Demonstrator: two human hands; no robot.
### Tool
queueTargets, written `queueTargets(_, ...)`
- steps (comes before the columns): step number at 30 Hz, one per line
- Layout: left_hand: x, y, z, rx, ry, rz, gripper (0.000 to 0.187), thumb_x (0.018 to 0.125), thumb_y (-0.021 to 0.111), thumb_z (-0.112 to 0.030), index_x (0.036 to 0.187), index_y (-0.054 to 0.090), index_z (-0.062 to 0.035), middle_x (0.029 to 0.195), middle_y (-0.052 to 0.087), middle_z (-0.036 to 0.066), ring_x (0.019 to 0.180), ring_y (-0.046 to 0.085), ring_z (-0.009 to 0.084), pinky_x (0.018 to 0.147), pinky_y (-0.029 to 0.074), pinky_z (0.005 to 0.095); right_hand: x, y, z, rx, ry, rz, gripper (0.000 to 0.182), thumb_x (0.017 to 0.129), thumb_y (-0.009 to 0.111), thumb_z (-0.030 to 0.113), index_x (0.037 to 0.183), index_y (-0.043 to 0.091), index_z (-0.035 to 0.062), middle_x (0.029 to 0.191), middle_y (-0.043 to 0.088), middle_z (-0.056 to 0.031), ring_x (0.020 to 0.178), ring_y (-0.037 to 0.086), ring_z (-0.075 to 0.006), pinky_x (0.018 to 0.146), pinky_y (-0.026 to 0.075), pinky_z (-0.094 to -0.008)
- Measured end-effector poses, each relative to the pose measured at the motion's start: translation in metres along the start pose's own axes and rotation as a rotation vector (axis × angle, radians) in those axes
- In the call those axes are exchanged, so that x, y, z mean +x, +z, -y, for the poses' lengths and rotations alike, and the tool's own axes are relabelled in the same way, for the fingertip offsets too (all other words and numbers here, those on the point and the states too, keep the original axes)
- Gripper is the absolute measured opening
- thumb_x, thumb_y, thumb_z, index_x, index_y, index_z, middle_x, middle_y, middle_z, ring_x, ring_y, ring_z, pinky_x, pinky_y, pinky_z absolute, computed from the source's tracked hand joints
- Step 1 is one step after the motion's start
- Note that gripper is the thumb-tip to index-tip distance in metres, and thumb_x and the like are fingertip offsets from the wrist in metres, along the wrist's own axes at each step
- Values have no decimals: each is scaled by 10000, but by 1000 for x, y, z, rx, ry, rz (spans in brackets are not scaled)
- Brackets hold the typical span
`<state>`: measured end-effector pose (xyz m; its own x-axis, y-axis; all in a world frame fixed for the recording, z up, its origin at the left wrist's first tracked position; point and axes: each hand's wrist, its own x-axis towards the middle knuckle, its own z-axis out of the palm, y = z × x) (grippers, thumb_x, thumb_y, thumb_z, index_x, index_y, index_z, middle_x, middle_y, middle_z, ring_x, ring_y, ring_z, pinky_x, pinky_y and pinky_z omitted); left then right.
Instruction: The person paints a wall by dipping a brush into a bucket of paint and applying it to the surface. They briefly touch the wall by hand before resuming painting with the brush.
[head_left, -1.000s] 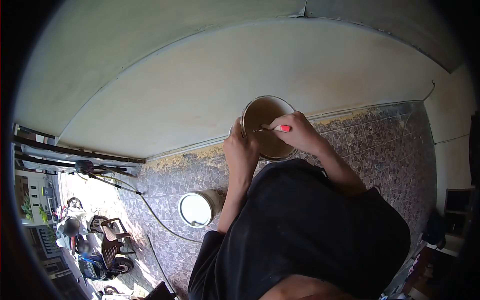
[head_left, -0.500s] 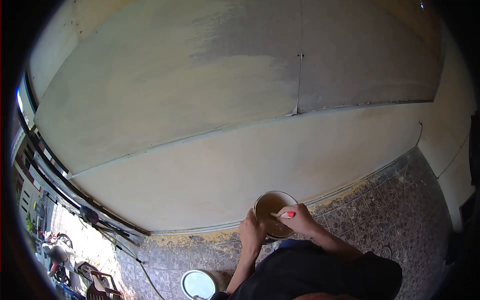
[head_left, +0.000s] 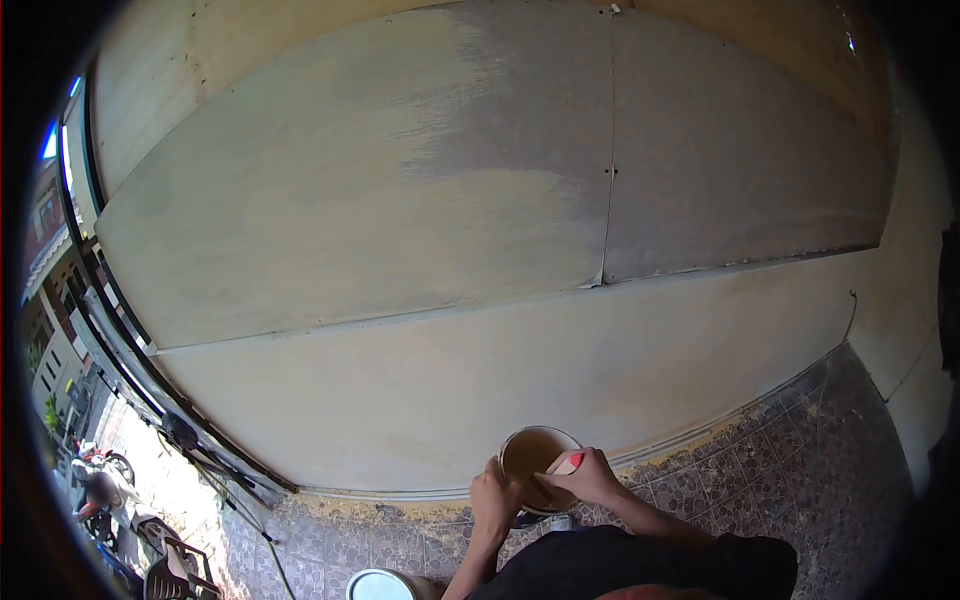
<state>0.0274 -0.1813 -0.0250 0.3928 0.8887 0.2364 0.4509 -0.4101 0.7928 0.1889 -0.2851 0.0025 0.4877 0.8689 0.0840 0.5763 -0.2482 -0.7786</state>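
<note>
A round bucket (head_left: 541, 429) of brownish paint (head_left: 527, 458) is held close in front of my body, by the foot of the wall. My left hand (head_left: 494, 498) grips its left rim, fingers wrapped over the edge. In my right hand (head_left: 594, 480) is a paintbrush (head_left: 569, 465) with a pale handle and a red end. It slants down into the bucket, and its lower end is partly hidden in the shade there. The upper wall panel (head_left: 330, 230) is coated pale greenish on the left, with a ragged brushed edge against bare grey (head_left: 720, 150).
A lidded pale bucket (head_left: 380, 586) stands on the patterned tile floor (head_left: 700, 500) at the lower left. A hose or cable (head_left: 272, 550) runs along the floor near a dark metal gate rail (head_left: 215, 440). Outside are a motorbike (head_left: 100, 470) and a chair (head_left: 175, 570).
The camera view has tilted up, so the wall sits lower. Bucket and hands appear slightly further left and lower. The brush has shifted within the bucket, still in my right hand.
</note>
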Motion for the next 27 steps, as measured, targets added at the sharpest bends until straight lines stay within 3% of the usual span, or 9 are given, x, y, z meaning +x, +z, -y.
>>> queueTargets(1, 2, 0, -1, 30, -24, 7, 225, 868, 611, -125, 1007, 656, 46, 817, 694, 326, 832, 700, 516, 758, 566, 570, 4, 0, 0, 14, 15, 22, 211, 840, 858, 269, 904, 819, 72, 782, 759, -147, 719, 746, -238, 697, 567, -352)
queueTargets(5, 12, 4, -8, 97, -58, 3, 222, 872, 597, -128, 1012, 667, 29, 826, 699, 322, 840, 703, 516, 764, 566, 574, 20, -5, -19, 128, 1, 149, 232, 841, 858, 287, 903, 815, 68, 786, 764, -143, 721, 748, -240, 702, 569, -353)
queueTargets(7, 16, 8, -15, 99, -66, 9, 221, 870, 600, -128, 1013, 671, 24, 830, 701, 320, 841, 704, 515, 761, 566, 571, 20, -1, -25, 26, -107, -18, 251, 840, 861, 298, 903, 811, 59, 785, 767, -135, 720, 747, -221, 701, 569, -345)
queueTargets(15, 31, 30, -29, 89, -54, 24, 208, 877, 605, -124, 1019, 689, 2, 842, 708, 310, 841, 707, 509, 751, 570, 560, 35, -23, -35, 127, 34, 12, 320, 866, 866, 349, 870, 803, 35, 744, 763, -108, 677, 734, -181, 666, 561, -334)
queueTargets(17, 36, 36, -36, 79, -58, 20, 213, 873, 600, -110, 1030, 693, 0, 841, 709, 308, 840, 708, 507, 750, 572, 560, 43, -35, -30, 173, 79, 54, 277, 865, 855, 318, 856, 797, 48, 783, 776, -112, 754, 773, -243, 708, 582, -355)
queueTargets(19, 42, 46, -27, 67, -46, 29, 216, 877, 606, -118, 1036, 693, -1, 841, 710, 306, 840, 708, 506, 748, 573, 558, 48, -25, -42, 68, 103, -10, 301, 868, 845, 352, 843, 798, 56, 776, 767, -131, 743, 765, -289, 689, 579, -367)
queueTargets(21, 43, 52, -27, 62, -53, 52, 219, 882, 613, -126, 1042, 694, -1, 841, 711, 304, 840, 709, 504, 746, 574, 556, 50, -26, -52, 169, 64, -5, 280, 872, 845, 347, 845, 801, 72, 768, 756, -147, 732, 755, -318, 674, 575, -380)
queueTargets(27, 45, 63, -34, 54, -60, 64, 208, 905, 624, -153, 1029, 693, -1, 830, 710, 301, 841, 707, 504, 731, 579, 545, 49, -31, -56, 89, 121, -74, 260, 865, 849, 329, 836, 797, 76, 782, 759, -156, 738, 762, -293, 678, 576, -372)
